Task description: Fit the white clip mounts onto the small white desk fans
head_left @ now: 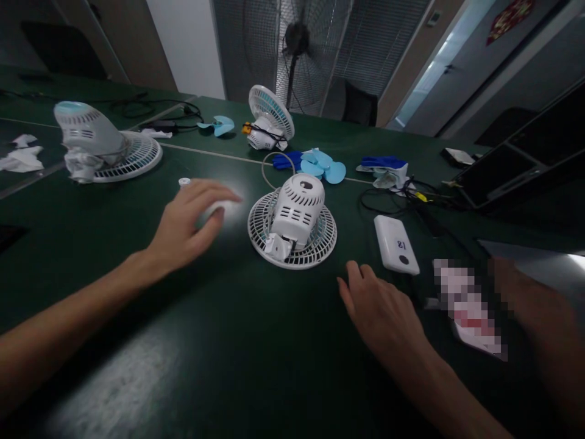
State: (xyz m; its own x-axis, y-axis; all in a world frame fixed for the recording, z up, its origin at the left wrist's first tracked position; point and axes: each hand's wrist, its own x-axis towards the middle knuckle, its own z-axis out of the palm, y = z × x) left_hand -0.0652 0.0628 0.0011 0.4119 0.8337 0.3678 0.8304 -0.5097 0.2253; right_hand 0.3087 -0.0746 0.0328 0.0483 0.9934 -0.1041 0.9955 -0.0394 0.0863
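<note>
A small white fan [295, 222] lies face down on the dark green table [228, 341], motor housing up, rear grille flat. My left hand [189, 222] hovers just left of it, fingers curled over a small white part I cannot make out. A little white cap [184, 182] sits by my fingertips. My right hand [379, 308] rests flat on the table in front of and to the right of the fan, fingers stretched out, holding nothing. A white power bank [395, 244] lies just beyond it.
Another fan [98, 143] lies tipped at the left, a third [269, 119] stands at the back. Light-blue fan blades [322, 166], blue gloves [382, 162], cables [411, 198] and a laptop [516, 164] lie to the right. Another person's arm [534, 305] reaches in at right.
</note>
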